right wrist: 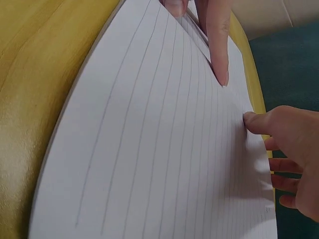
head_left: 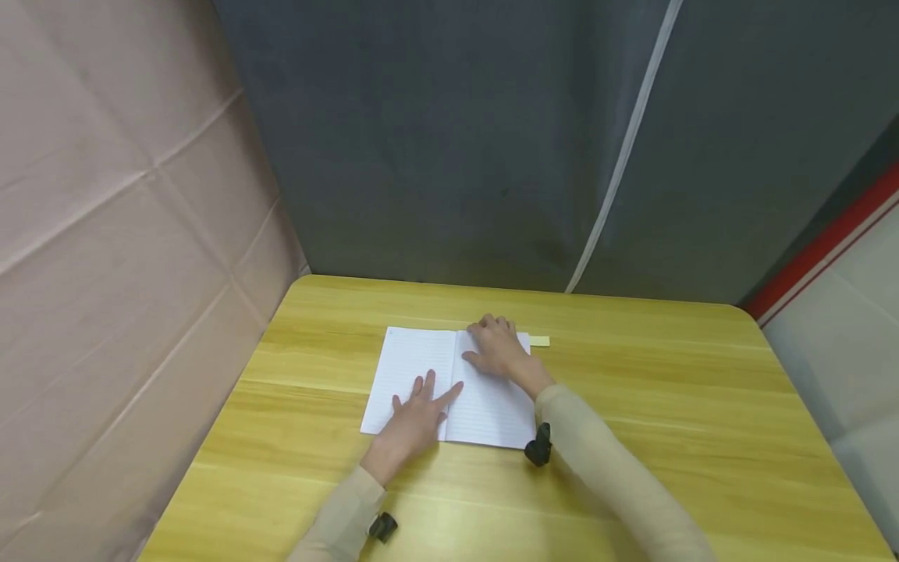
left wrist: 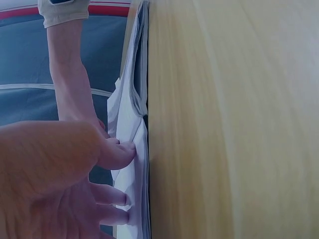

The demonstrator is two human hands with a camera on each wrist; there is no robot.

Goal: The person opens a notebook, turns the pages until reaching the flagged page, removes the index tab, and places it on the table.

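An open lined notebook [head_left: 449, 386] lies on the wooden table [head_left: 667, 406]. My left hand [head_left: 414, 417] presses flat on it near the spine, fingers spread and straight [left wrist: 117, 154]. My right hand [head_left: 495, 347] is at the top of the right page [right wrist: 164, 149]. Its thumb [right wrist: 251, 121] lies on the paper and its fingers [right wrist: 281, 169] curl over the page's far edge. The right page arches slightly off the table [left wrist: 133, 97]. A left finger [right wrist: 219, 45] touches the page across from the right hand.
A small yellow sticky note [head_left: 539, 340] lies on the table just right of the notebook's top corner. A grey curtain [head_left: 456, 140] hangs behind the table and a beige wall panel [head_left: 105, 234] stands on the left.
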